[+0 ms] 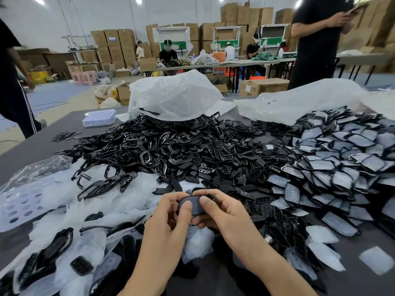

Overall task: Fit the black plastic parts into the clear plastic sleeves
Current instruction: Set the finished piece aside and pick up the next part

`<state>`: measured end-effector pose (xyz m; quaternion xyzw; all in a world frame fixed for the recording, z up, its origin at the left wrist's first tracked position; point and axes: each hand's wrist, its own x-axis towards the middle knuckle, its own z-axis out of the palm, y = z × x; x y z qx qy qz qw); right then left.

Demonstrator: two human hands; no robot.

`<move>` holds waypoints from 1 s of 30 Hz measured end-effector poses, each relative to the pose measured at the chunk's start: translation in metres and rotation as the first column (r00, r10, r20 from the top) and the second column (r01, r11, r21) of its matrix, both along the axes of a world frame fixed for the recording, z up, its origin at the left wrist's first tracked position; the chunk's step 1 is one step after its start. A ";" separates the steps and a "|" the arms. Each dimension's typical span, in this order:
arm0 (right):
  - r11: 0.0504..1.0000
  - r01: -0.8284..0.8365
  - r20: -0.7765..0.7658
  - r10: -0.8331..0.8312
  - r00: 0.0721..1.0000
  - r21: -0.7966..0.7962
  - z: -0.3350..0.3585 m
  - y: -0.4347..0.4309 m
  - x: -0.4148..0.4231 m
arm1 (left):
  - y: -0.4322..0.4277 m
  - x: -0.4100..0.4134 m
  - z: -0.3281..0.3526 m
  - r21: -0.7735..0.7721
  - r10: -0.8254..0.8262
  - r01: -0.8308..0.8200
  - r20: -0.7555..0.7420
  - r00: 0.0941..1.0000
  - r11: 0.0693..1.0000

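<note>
Both hands meet low in the middle of the view around one small black plastic part [195, 205]. My left hand [168, 218] grips its left side, thumb pressed on the front face. My right hand [215, 212] pinches the right side with thumb and curled fingers. Whether a clear sleeve covers the part I cannot tell. A big heap of loose black plastic parts [171, 150] fills the table's centre. Clear plastic sleeves [70, 214] lie scattered at the left and under my hands. Black parts sheathed in sleeves [346, 167] pile up at the right.
Two large crumpled clear bags [171, 97] lie behind the heaps. A lilac perforated tray [99, 117] sits far left on the dark table [27, 150]. One person in black stands at the far right edge [316, 43], another walks at the left [15, 86].
</note>
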<state>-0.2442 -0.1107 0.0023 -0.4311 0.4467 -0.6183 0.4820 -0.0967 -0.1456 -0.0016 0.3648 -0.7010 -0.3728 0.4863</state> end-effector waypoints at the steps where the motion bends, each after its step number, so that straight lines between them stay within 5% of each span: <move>1: 1.000 0.003 -0.008 -0.003 1.000 -0.012 0.000 0.000 0.000 | 0.000 -0.001 0.001 0.004 -0.008 0.008 -0.004 1.000 1.000; 18: 0.990 -0.086 -0.113 0.099 0.989 0.108 0.006 0.005 -0.017 | 0.000 -0.001 -0.007 0.016 -0.090 0.088 0.133 0.987 0.996; 22: 0.947 0.320 -0.056 -0.320 0.946 -0.019 0.011 0.003 -0.045 | 0.000 0.003 -0.008 -0.069 -0.060 0.075 0.205 0.977 0.995; 25: 0.688 0.721 0.226 -0.691 0.686 -0.085 0.018 0.011 -0.089 | 0.001 0.005 -0.007 -0.134 -0.055 0.106 0.343 0.938 0.985; 27: 0.549 0.834 0.344 -0.775 0.530 -0.051 0.019 0.019 -0.109 | 0.002 0.003 -0.006 -0.242 -0.015 0.145 0.470 0.882 0.959; 30: 0.532 0.845 0.303 -0.799 0.520 -0.047 0.018 0.020 -0.108 | 0.002 0.001 -0.008 -0.438 0.115 0.211 0.609 0.785 0.874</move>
